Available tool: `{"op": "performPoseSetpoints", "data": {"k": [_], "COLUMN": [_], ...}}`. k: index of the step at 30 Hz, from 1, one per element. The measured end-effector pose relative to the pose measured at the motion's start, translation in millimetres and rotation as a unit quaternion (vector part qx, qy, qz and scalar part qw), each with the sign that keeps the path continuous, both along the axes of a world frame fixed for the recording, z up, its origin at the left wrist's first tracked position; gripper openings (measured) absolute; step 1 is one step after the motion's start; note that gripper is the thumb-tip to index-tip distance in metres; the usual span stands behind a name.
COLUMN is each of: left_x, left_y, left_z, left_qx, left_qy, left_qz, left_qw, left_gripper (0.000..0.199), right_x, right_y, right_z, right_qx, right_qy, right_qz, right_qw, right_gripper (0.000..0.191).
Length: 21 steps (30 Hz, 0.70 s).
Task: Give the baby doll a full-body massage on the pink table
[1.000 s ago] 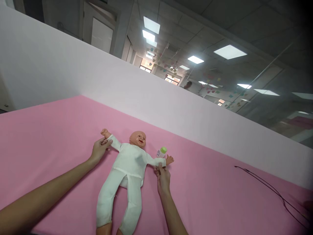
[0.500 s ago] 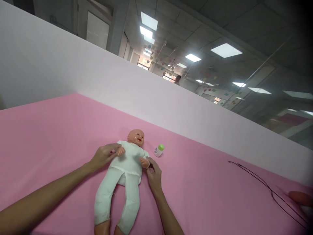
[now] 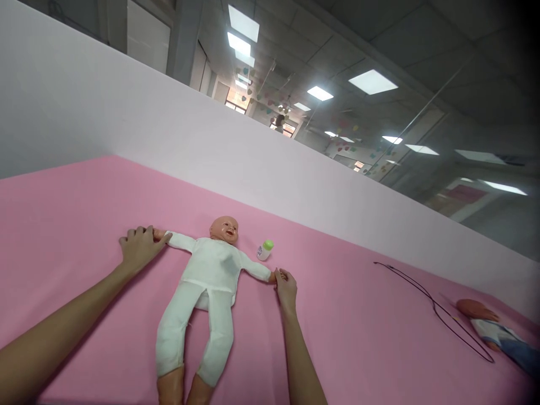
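A baby doll [image 3: 213,264] in a white top and trousers lies on its back, face up, with both arms stretched out sideways. My left hand [image 3: 141,246] is closed round the doll's hand on the left side, the thumb by its cuff. Between the fingertips of my right hand [image 3: 287,287] is the doll's other hand, mostly hidden by them. Just beyond that arm stands a small white bottle with a green cap [image 3: 265,250], slightly tilted in view.
The surface is pink [image 3: 337,315], with a pale wall [image 3: 253,169] along its far side. To the right lie a thin black cord [image 3: 430,301] and a second doll [image 3: 491,329] in white and blue. Beyond the wall, a person [image 3: 279,121] shows small in the room.
Both hands have moved outward, drawing the doll's arms from beside its body to straight out at the sides. The view has shifted right, showing more of the second doll.
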<state>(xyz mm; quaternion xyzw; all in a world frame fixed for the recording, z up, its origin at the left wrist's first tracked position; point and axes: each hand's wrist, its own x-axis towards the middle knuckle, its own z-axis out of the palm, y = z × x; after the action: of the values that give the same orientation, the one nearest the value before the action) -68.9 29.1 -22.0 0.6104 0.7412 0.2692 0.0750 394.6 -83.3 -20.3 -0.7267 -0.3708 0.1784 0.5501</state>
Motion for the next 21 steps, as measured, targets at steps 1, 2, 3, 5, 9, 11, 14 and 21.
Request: {"op": "performPoseSetpoints", "data": {"k": [1, 2, 3, 5, 9, 11, 14, 21], "left_x": [0, 1, 4, 16, 76, 123, 200, 303], "left_y": [-1, -2, -4, -11, -35, -44, -41, 0], "left_z": [-0.7, -0.3, 1.7, 12.6, 58.4, 82.0, 99.9, 75.6], "left_qx": [0.003, 0.014, 0.035, 0.106, 0.208, 0.151, -0.072, -0.254], "left_qy": [0.007, 0.008, 0.002, -0.035, -0.24, -0.383, -0.599, -0.654], "left_qz": [0.0, 0.001, -0.001, -0.039, -0.257, -0.366, -0.406, -0.303], "left_qw": [1.0, 1.0, 0.999, 0.993, 0.913, 0.834, 0.687, 0.645], "left_gripper": [0.066, 0.068, 0.069, 0.072, 0.061, 0.051, 0.064, 0.096], "right_x": [2, 3, 3, 2, -3, -5, -9, -7], "right_y": [-2, -4, -6, -8, 0, 11, 31, 64], "right_z": [-0.2, 0.1, 1.3, 6.5, 27.1, 38.6, 48.5, 29.4], "right_qx": [-0.024, -0.048, -0.069, -0.097, -0.079, -0.036, 0.011, 0.003], "right_qy": [-0.037, -0.069, -0.098, -0.165, -0.243, -0.255, -0.297, -0.392], "right_qz": [0.01, 0.02, 0.027, 0.017, 0.0, 0.04, 0.103, 0.204], "right_qw": [0.999, 0.996, 0.992, 0.981, 0.967, 0.965, 0.949, 0.897], "right_gripper": [0.047, 0.043, 0.042, 0.043, 0.049, 0.053, 0.057, 0.071]}}
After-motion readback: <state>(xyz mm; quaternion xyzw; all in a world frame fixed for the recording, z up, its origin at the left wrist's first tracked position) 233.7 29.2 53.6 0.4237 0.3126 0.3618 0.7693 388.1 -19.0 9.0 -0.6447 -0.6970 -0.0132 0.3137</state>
